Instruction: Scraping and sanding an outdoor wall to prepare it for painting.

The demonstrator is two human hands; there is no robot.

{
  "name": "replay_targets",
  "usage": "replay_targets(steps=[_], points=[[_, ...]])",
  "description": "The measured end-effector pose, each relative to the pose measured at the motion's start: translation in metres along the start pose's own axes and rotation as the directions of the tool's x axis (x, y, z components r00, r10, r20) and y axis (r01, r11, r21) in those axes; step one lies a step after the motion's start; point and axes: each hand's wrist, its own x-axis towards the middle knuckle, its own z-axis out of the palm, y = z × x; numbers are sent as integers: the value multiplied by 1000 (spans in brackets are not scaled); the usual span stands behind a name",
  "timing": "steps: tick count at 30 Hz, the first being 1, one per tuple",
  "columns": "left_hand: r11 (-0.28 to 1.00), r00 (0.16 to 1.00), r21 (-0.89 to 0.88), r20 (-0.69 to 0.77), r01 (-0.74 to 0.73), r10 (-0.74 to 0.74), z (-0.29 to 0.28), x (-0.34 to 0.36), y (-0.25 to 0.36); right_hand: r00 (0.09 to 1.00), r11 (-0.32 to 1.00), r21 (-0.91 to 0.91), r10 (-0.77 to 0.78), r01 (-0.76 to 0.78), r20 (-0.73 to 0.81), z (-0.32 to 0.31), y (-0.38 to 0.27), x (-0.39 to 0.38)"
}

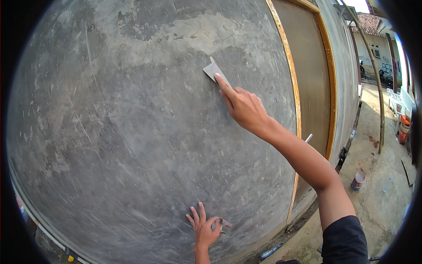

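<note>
Scraper (213,70) sits at the far part of the wall (132,132), right of its middle and just nearer than the pale patch (198,31). Your right hand (246,108) has its handle firmly in its grasp, the index finger laid along toward the blade; whether the blade's edge touches the wall or hovers just off it, you cannot tell from this view. Your left hand (204,229) is near, fingers spread against or close to the wall, with a small grey piece (216,225) pinched by the thumb side; its exact form is hard to make out.

For good work with the blade, let that index finger set the pressure, and press evenly so that neither corner digs in. A low, steady angle should serve better than a steep one, since the wall already carries pale scratches. Your right arm reaches far, so short strokes would probably give finer control than long ones; a step closer may ease the elbow. Brace lightly with the left hand only if the grey piece stays clear of the wall, or it could leave a mark. Mind the door frame (292,66) on the right: a stroke running that way could catch its edge.
</note>
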Motion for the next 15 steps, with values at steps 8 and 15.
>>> replay_targets(steps=[8,15], points=[[993,998,-111,-31,45,-48,-8,-7,13,999,999,27,16,-17,38,5,-5,-8],[954,994,-285,-35,91,-105,-2,-21,19,999,999,36,-6,8,-46,6,-8,0]])
